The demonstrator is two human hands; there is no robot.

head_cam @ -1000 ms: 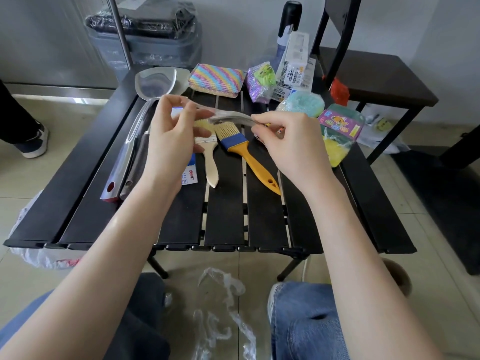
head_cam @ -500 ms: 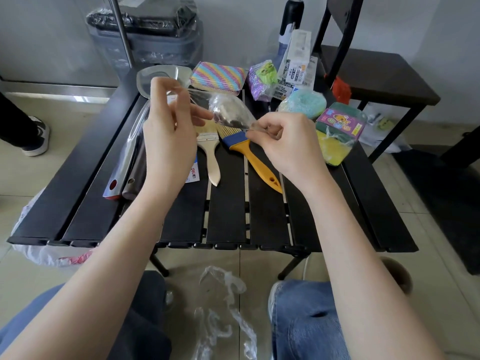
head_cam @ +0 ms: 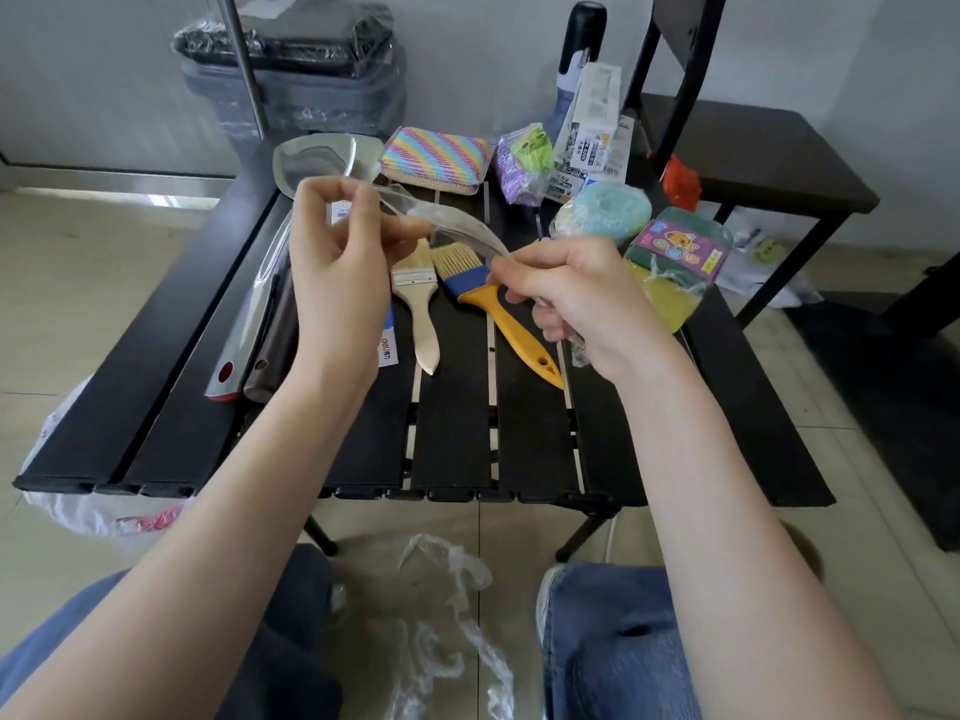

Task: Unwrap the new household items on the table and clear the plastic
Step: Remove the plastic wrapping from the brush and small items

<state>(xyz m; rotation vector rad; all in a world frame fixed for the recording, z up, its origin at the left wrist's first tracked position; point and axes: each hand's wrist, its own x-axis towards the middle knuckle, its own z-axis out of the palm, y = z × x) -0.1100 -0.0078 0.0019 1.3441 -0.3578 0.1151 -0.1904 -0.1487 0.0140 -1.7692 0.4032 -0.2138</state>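
Both hands hold a clear plastic wrapper [head_cam: 447, 220] stretched between them above the table [head_cam: 156, 356]: left hand [head_cam: 337, 272] pinches its upper end, right hand [head_cam: 576, 298] grips the lower. The clearing step seems underway; next, probably dropping it beside the discarded plastic [head_cam: 447, 631] below.

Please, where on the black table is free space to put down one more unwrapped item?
The near part of the slatted table is bare, from its front edge up to the handle ends of the wooden brush and yellow brush. The right front corner, below the sponge pack, is free too. The far half is crowded.
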